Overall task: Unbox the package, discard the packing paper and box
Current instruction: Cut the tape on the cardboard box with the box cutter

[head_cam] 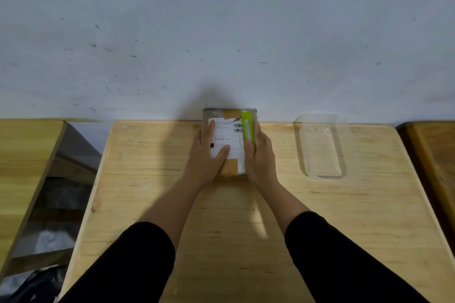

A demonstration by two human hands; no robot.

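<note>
A small cardboard box [232, 130] with a white shipping label and brown tape lies against the wall at the far middle of the wooden table [283, 216]. My left hand [208, 155] lies flat on the box's left side, fingers spread over the label. My right hand [259, 155] grips a lime-green box cutter [248, 128], held lengthwise along the box's right edge. Whether a blade is out is not visible.
A clear plastic tray [321, 145] lies on the table right of the box. A second wooden table [22, 167] stands at left, across a gap holding dark bags and clutter [49, 241]. Another darker table edge [433, 155] is at far right.
</note>
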